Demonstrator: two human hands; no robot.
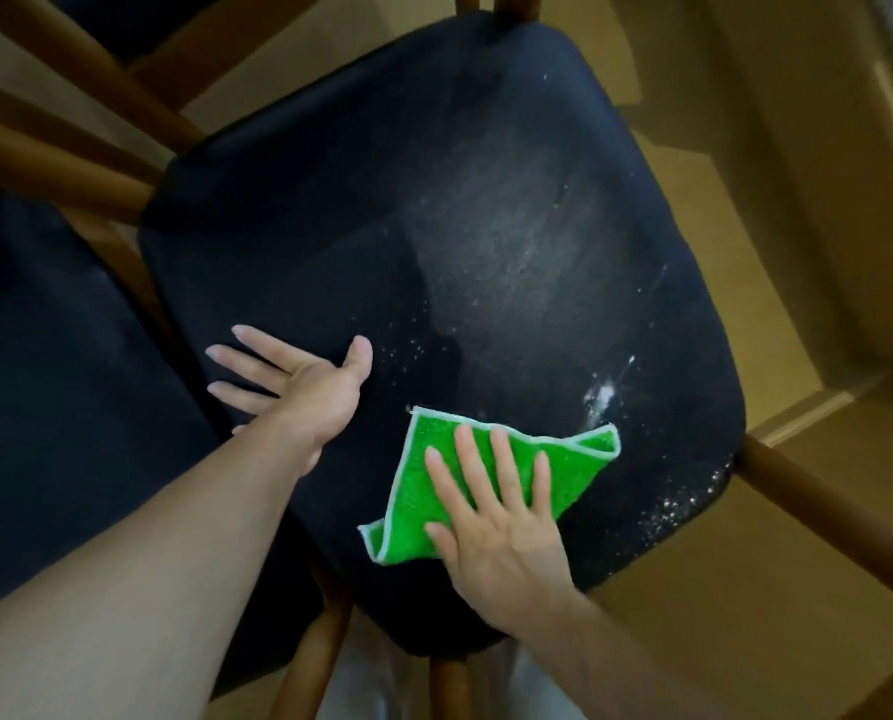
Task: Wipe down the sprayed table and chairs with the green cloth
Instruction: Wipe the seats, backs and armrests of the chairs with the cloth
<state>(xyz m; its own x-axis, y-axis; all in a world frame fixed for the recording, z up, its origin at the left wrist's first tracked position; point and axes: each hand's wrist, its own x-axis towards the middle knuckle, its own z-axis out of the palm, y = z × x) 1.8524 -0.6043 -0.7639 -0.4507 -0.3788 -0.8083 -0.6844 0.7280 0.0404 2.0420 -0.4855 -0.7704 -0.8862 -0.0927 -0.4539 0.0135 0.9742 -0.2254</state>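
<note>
1. My right hand (491,517) lay flat with the fingers straight and slightly spread, pressing the green cloth (486,485) down on the near right part of the chair seat (382,226).
2. The green cloth sat partly folded under my palm, its pale-edged corners sticking out to the left and right of my fingers.
3. My left hand (304,387) was spread open, its palm turned sideways, at the seat's near left edge; I could not tell whether it actually touched the fabric.
4. White spray droplets (602,394) lay just beyond the cloth, with more specks along the seat's right edge (683,506).
5. A greyish damp patch (486,241) covered the middle of the dark seat.
6. A second dark seat (44,381) stood to the left, and brown wooden chair rails (70,168) ran beyond it.
</note>
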